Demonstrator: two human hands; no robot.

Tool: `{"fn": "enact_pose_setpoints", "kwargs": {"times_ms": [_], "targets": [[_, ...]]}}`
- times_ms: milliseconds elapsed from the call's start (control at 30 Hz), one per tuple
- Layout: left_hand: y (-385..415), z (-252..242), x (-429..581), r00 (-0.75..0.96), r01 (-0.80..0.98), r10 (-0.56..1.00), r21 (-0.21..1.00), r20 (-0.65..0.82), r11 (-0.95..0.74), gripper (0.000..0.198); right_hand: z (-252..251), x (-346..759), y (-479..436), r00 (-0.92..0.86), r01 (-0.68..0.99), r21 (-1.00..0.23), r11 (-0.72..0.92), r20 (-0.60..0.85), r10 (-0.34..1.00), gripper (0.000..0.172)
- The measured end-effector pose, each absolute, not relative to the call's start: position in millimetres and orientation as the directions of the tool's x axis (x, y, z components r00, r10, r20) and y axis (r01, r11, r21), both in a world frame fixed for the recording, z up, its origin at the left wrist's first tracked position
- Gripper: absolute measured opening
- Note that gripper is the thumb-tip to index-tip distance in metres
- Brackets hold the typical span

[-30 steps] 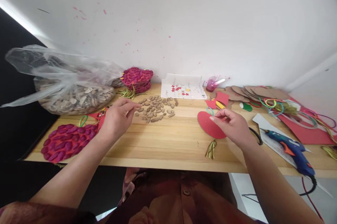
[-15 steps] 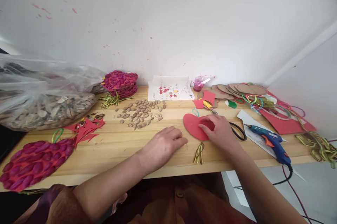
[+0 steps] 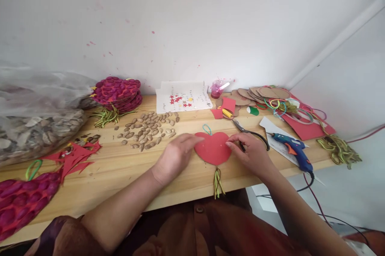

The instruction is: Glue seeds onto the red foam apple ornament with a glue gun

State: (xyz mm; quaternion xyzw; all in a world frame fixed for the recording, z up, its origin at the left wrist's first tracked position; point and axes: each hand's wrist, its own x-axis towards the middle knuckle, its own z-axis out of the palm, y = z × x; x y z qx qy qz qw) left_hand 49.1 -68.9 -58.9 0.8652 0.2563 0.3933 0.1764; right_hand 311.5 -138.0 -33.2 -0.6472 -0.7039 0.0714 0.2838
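A red cardboard heart (image 3: 213,148) lies flat on the wooden table, with a light blue loop (image 3: 207,129) at its top notch and a yellow-green yarn tassel (image 3: 218,183) at its lower point. My left hand (image 3: 177,156) has its fingers bunched at the heart's upper left lobe. On the opposite side, my right hand (image 3: 252,154) pinches the right edge between thumb and fingers. Scissors (image 3: 251,131) lie just behind my right hand, their handles partly hidden by it. Loose brown seeds (image 3: 147,129) are scattered beyond my left hand.
A blue glue gun (image 3: 290,147) rests on white paper at the right. Stacked cardboard pieces (image 3: 255,94), red scraps (image 3: 73,155), a white sheet with small stars (image 3: 167,105), a purple-stained cup (image 3: 215,89) and a plastic bag (image 3: 42,127) surround the work area. Finished-looking purple-seeded hearts (image 3: 116,91) sit in a pile.
My left hand has moved onto the heart's left side. My right hand has gone from the heart's face to its right edge, uncovering more of it. The view has shifted right.
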Motion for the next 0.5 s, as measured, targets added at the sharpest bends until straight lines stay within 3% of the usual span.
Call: {"fn": "enact_pose_setpoints", "kwargs": {"times_ms": [133, 267, 400, 500], "targets": [[-56.6, -56.7, 43.5, 0.471, 0.371, 0.670, 0.560, 0.574, -0.741, 0.039, -32.2, 311.0, -144.8, -0.011, 0.873, -0.460, 0.164, 0.318, 0.948, 0.011], [-62.0, -61.5, 46.2, 0.601, 0.344, 0.571, 0.464, 0.559, -0.816, 0.042, -31.9, 308.5, -145.8, -0.060, 0.885, -0.419, 0.204, 0.332, 0.941, 0.011], [-71.8, -67.2, 51.2, 0.793, 0.367, 0.483, 0.343, 0.371, -0.865, 0.048, -37.4, 300.2, -149.2, -0.177, 0.889, -0.359, 0.283, 0.302, 0.937, 0.025], [-75.0, -65.7, 53.1, 0.842, 0.413, 0.480, 0.278, 0.246, -0.867, 0.048, -40.4, 294.6, -155.7, -0.211, 0.892, -0.331, 0.308, 0.297, 0.931, 0.031]]}}
